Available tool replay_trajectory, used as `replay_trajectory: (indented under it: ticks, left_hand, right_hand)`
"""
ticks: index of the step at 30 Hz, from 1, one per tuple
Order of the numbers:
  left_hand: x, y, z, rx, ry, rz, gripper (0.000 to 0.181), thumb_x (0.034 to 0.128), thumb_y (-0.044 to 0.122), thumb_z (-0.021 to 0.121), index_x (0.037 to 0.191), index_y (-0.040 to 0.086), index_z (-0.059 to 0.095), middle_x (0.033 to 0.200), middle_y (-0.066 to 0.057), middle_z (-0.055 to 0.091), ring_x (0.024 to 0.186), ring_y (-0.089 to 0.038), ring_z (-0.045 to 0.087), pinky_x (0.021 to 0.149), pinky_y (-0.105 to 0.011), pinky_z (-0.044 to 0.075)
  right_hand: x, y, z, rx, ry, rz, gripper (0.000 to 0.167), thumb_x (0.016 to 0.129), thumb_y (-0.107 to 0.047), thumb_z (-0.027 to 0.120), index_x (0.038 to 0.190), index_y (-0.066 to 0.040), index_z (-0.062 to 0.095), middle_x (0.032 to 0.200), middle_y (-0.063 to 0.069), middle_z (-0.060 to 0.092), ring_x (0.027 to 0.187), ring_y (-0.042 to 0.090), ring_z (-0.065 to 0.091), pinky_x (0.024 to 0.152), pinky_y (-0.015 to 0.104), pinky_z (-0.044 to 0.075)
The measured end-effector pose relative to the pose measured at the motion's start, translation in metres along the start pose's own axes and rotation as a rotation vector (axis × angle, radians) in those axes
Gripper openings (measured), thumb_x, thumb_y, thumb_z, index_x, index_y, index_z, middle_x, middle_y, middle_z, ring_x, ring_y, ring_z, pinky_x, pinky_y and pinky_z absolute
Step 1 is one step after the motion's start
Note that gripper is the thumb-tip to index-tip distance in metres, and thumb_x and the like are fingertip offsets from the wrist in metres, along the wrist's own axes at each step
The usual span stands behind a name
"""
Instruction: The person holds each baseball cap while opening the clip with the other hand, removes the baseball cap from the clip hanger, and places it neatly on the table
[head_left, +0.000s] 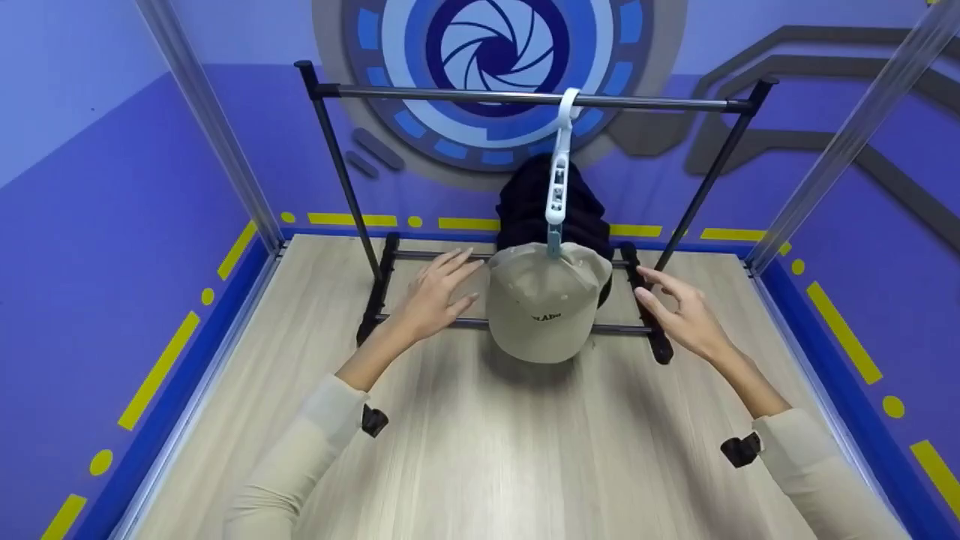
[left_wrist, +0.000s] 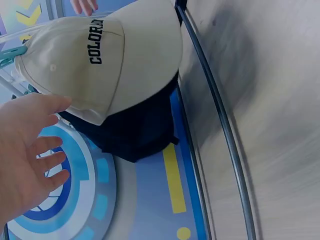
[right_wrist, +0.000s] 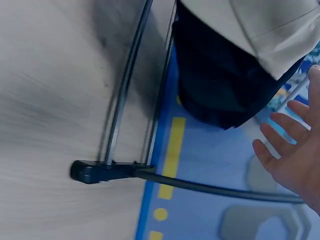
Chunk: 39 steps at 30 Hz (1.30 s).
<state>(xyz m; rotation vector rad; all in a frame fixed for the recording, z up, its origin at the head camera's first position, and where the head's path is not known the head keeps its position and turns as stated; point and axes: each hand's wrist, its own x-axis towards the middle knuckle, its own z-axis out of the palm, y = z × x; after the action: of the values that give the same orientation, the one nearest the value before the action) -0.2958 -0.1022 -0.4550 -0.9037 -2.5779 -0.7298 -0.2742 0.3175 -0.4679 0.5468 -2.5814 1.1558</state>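
A beige baseball cap (head_left: 546, 300) with dark lettering hangs by a teal clip (head_left: 554, 241) from a white hanger (head_left: 559, 176). The hanger hooks over the top bar of a dark metal rack (head_left: 465, 94). Behind the beige cap hang dark caps (head_left: 551, 199), partly hidden. My left hand (head_left: 439, 296) is held to the left of the cap, fingers spread and apart from it in the head view. To the right, my right hand (head_left: 682, 311) is raised near the rack's side foot, its fingers loosely bent and holding nothing.
The rack's black right foot (head_left: 652, 322) and lower bars stand on a light wooden surface (head_left: 480, 450). Blue panels (head_left: 862, 247) with yellow marks surround it on the back and sides. Clear posts (head_left: 855, 142) rise at the back corners.
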Motion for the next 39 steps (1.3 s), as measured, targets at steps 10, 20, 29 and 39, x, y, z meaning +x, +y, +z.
replay_trajectory:
  ticks: [10,20,29,39]
  left_hand:
    - [0.025,0.019,0.005,-0.027,0.140,0.069,0.035,0.0947,0.014,0.072,0.128,0.005,0.068,0.135,-0.014,0.066,0.128,-0.035,0.057,0.111,-0.052,0.043]
    - [0.041,0.044,0.019,-0.110,0.072,0.113,0.055,0.1014,0.022,0.064,0.152,0.007,0.047,0.157,-0.014,0.047,0.144,-0.033,0.047,0.122,-0.045,0.035]
    - [0.045,0.051,0.023,-0.112,0.090,0.165,0.059,0.1009,0.023,0.064,0.154,0.006,0.043,0.154,-0.015,0.050,0.141,-0.030,0.049,0.120,-0.044,0.037]
    - [0.051,0.055,0.023,-0.109,0.130,0.150,0.051,0.1003,0.022,0.065,0.146,0.004,0.053,0.138,-0.014,0.062,0.128,-0.029,0.057,0.112,-0.042,0.043]
  right_hand:
    - [0.028,-0.039,-0.003,0.060,0.056,-0.182,0.040,0.095,-0.001,0.067,0.135,-0.004,0.066,0.126,0.016,0.071,0.111,-0.003,0.059,0.085,0.008,0.047]
    - [0.033,-0.063,0.001,0.035,0.011,-0.176,0.036,0.097,-0.004,0.067,0.133,0.000,0.065,0.122,0.015,0.073,0.103,-0.007,0.060,0.081,0.006,0.048]
    - [0.041,-0.088,0.008,0.074,0.017,-0.254,0.035,0.097,0.001,0.064,0.133,0.000,0.066,0.114,0.013,0.075,0.098,0.000,0.065,0.078,0.009,0.050]
    - [0.058,-0.115,0.019,0.049,0.042,-0.295,0.033,0.098,-0.007,0.067,0.129,0.002,0.067,0.115,0.017,0.073,0.106,0.031,0.067,0.084,0.009,0.049]
